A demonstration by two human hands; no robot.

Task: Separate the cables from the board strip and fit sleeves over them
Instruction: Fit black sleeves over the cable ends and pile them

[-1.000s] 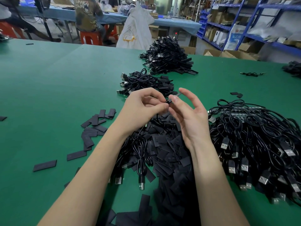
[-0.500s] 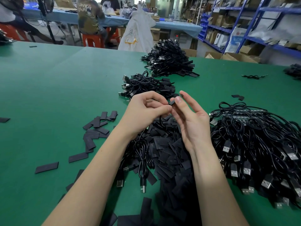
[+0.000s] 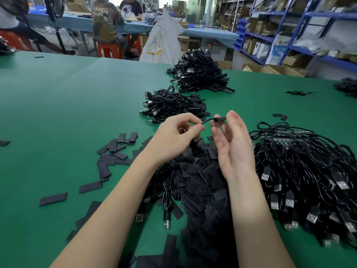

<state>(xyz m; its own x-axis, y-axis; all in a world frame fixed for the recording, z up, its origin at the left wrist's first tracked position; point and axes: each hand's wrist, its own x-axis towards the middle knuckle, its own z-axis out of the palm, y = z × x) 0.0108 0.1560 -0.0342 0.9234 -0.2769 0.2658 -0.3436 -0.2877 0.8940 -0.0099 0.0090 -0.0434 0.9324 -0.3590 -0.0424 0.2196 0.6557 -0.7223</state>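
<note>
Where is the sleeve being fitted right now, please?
Centre of the head view: the sleeve is pinched in the right hand, above the loose sleeve pile.

We see a plain green table [image 3: 58, 113]. Across it, black flat sleeves [image 3: 201, 182] lie heaped and scattered, and right of that heap black cables [image 3: 309, 171] end in silver plugs. Beyond the table stand blue shelving [image 3: 280, 35], orange stools [image 3: 108, 49], a white sack [image 3: 164, 39] (yellow tag on it) and a light blue bench [image 3: 202, 33].

green table [image 3: 58, 113] | white sack [image 3: 164, 41] | blue shelving [image 3: 289, 35], contents unclear | orange stools [image 3: 108, 50]
</note>
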